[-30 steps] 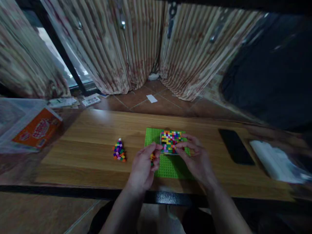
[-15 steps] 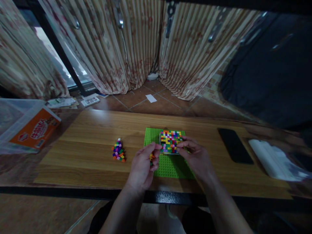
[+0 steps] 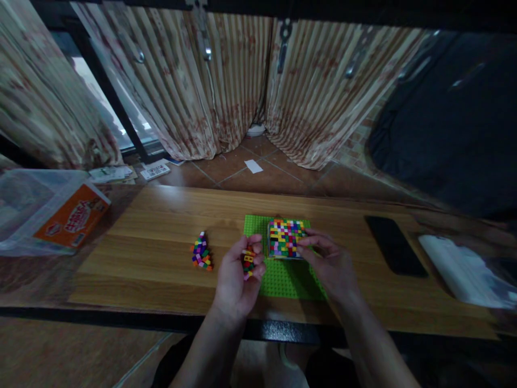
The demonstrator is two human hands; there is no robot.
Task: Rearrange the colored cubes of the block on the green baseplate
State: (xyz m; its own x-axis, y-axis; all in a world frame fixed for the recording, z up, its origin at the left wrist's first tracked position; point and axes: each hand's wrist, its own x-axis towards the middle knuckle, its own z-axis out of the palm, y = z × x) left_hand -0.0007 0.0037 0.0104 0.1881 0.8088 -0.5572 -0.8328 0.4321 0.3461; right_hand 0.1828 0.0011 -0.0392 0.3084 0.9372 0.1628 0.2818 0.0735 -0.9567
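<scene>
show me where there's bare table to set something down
Bare table lies left of the brick pile, and beyond the right hand, between the green board and phone. Crowded: the brick block on the board, with the left hand close.

Apparently a room at home

Floral striped curtains [image 3: 238, 86] span the upper frame, with a window [image 3: 99, 94] at upper left; below lie brown floor tiles [image 3: 278, 164] and, across the middle, a wood-grain surface [image 3: 153, 231].

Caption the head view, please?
Left hand cups loose bricks; right hand touches a colourful brick block on a green baseplate.
</scene>
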